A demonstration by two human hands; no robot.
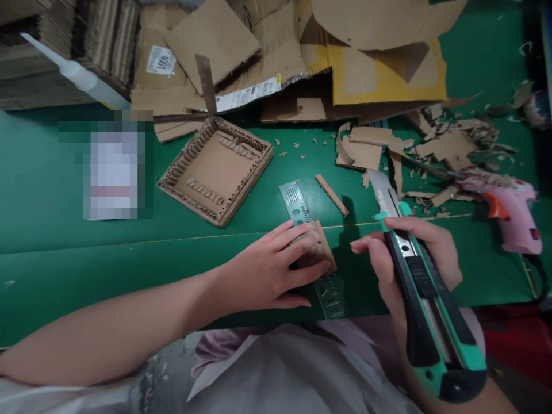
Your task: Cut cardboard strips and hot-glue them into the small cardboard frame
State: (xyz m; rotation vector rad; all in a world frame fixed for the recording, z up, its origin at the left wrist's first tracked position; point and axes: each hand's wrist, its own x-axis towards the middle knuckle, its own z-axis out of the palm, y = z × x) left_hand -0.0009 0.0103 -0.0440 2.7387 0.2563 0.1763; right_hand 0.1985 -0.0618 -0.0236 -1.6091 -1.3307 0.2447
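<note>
My left hand (287,261) lies with fingers spread, pressing a clear ruler (332,296) down over a small piece of cardboard (326,247). The ruler runs slantwise to the table's near edge. In my right hand (435,241) is a green-and-black utility knife (420,276), raised above the table with its wide blade out and pointing away from me. A thin cardboard strip (331,194) lies just beyond the ruler. Farther left sits a shallow cardboard tray (211,167) with corrugated inner walls and two rows of small corrugated strips on its floor.
A pink glue gun (513,213) lies at the right, beside a heap of cardboard scraps (452,149). Cardboard sheets (276,40) are piled along the back. A white nozzled bottle (88,77) leans at the far left, above a blurred-out object (114,172).
</note>
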